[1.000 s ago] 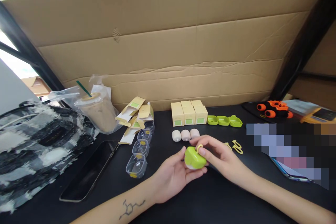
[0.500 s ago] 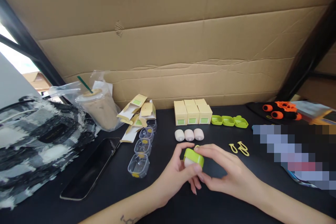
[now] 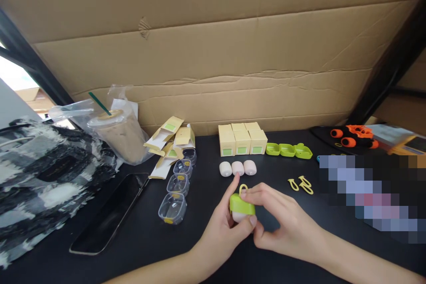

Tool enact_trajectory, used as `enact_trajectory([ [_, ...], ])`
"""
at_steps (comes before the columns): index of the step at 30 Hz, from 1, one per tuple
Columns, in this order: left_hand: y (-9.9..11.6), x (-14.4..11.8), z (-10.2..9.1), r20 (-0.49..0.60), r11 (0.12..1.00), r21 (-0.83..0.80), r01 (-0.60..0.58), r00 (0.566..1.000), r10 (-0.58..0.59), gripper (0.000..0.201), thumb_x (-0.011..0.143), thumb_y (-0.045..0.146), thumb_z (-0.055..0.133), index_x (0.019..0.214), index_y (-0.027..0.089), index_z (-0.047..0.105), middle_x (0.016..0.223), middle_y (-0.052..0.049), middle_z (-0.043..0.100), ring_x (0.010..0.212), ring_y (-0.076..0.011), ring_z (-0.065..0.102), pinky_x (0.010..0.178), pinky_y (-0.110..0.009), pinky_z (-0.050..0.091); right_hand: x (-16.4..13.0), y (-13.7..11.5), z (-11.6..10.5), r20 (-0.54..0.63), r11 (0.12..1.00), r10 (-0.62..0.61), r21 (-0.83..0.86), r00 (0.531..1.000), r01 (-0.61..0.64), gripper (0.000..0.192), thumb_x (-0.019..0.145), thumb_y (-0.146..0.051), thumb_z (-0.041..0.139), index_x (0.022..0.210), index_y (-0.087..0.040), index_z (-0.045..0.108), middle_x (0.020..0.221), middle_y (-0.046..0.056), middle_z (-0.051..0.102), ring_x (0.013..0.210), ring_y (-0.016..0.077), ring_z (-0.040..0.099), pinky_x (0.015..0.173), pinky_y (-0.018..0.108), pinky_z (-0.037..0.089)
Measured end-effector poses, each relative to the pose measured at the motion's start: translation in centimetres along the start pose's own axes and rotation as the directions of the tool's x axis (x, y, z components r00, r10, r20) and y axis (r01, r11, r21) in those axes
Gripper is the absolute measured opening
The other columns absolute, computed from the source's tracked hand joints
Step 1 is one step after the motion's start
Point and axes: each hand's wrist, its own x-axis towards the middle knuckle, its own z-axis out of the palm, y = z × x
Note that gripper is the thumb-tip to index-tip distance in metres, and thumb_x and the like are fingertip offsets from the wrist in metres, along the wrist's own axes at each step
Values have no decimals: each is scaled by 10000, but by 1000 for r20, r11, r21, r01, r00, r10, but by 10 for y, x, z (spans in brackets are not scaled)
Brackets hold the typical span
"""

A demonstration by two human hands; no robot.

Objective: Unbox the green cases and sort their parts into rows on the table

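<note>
Both hands' grip is clamped on the green cover (image 3: 242, 204) over its pale case (image 3: 240, 216); a careless squeeze might pop it loose onto the desk (image 3: 206, 248) below.

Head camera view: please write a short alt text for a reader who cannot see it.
Two hands, left hand and right hand, hold a small green case with a yellow loop above a black table. Behind lie three pale pink pieces, small boxes and green trays, before a cardboard wall.
</note>
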Motion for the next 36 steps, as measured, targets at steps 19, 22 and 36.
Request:
enact_trajectory([
  [19, 9, 3, -13, 186, 989, 127, 76, 978, -99, 947, 715, 220, 633, 1455, 167, 46, 610, 81, 495, 463, -61, 441, 489, -196, 369, 1, 13, -17, 226, 996, -40, 89, 973, 21, 518, 725, -95, 610, 1206, -216, 465, 1140, 81, 642, 1029, 184, 617, 861, 292, 511],
  [22, 9, 3, -13, 179, 986, 131, 101, 976, -124, 934, 696, 220, 652, 1394, 152, 35, 621, 75, 536, 498, -77, 480, 534, -216, 385, 3, 15, -22, 293, 995, -98, 48, 951, 88, 556, 766, -127, 628, 1276, -247, 442, 1168, 70, 625, 992, 173, 617, 816, 279, 522],
  [36, 48, 1, -31, 80, 764, 627, -153, 988, 132, 322, 766, 267, 575, 950, 222, 316, 795, 2, 580, 677, -126, 555, 588, -237, 412, 5, 27, -45, -149, 984, 167, 88, 975, -155, 438, 786, -188, 608, 1208, -251, 506, 1078, 58, 653, 933, 194, 656, 799, 310, 550],
])
